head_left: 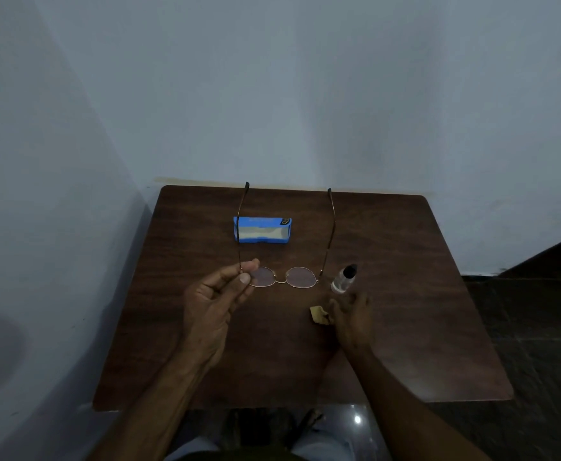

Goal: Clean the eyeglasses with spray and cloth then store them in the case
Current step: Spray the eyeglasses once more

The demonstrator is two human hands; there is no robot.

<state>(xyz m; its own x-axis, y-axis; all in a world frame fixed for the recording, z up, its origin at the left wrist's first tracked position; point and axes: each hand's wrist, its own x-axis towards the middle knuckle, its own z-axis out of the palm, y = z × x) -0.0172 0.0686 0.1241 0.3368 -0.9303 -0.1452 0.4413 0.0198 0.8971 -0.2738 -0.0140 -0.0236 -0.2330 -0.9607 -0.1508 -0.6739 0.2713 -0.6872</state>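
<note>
Thin gold-rimmed eyeglasses (300, 277) hang above the dark wooden table (405, 311), arms unfolded and pointing away from me. My left hand (217, 294) pinches the left end of the frame between thumb and fingers. A small clear spray bottle (343, 279) with a black cap stands just right of the glasses. My right hand (352, 319) is below the bottle, fingers curled on a small tan cloth (317, 314) that pokes out to its left. The blue eyeglass case (261, 230) lies farther back on the table; I cannot tell whether its lid is open.
The table stands in a corner against pale blue walls at the back and left. Dark floor lies to the right of the table. My knees show below the table's near edge.
</note>
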